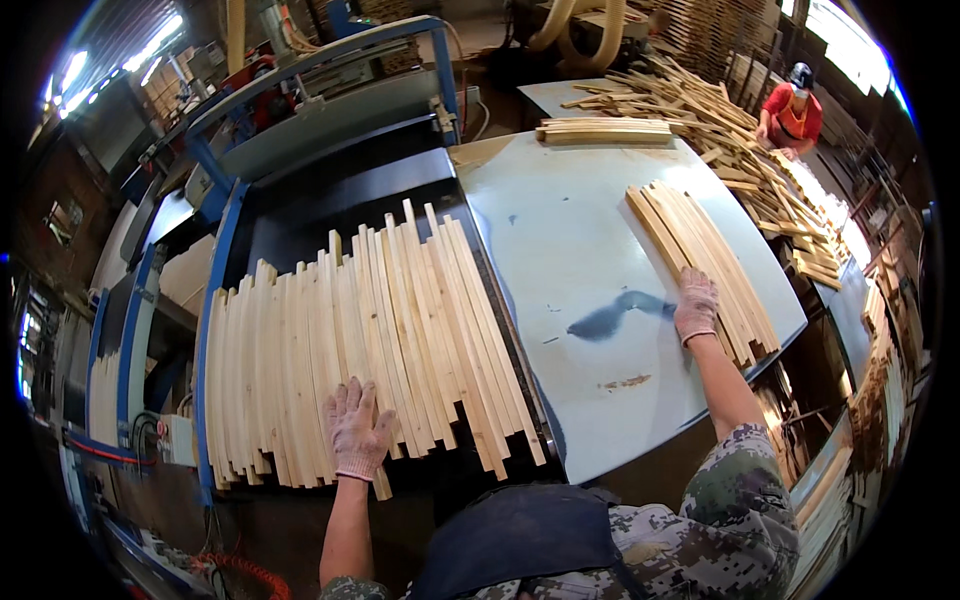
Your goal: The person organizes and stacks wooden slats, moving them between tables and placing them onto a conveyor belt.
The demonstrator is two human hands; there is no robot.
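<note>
1. L hand (358,428), lower ctr-left of frame: gloved grip lies palm-down, fingers a bit apart, on the near ends of a row of wood slats (310,350); not clamped, AFAICT.
2. That row sits on the dark bed (400,172) inside a blue frame (215,330), left half of pic. Long axes run approx. top to bottom, the rightmost ones slanting to lower R; near ends uneven.
3. R hand (697,305), ctr-right: gloved grip rests on the left edge of a slat bundle (722,262). Fingers look close together; can't tell from here if they're clamped.
4. Key relation: bundle lies right of & above the R grip, long axis upper L to lower R on the pale worktop (530,250). R hand's touching it; L hand's well apart, w/ bare worktop between.
5. Upper right: co-worker in red (790,112) behind a loose wood pile (690,100).
</note>
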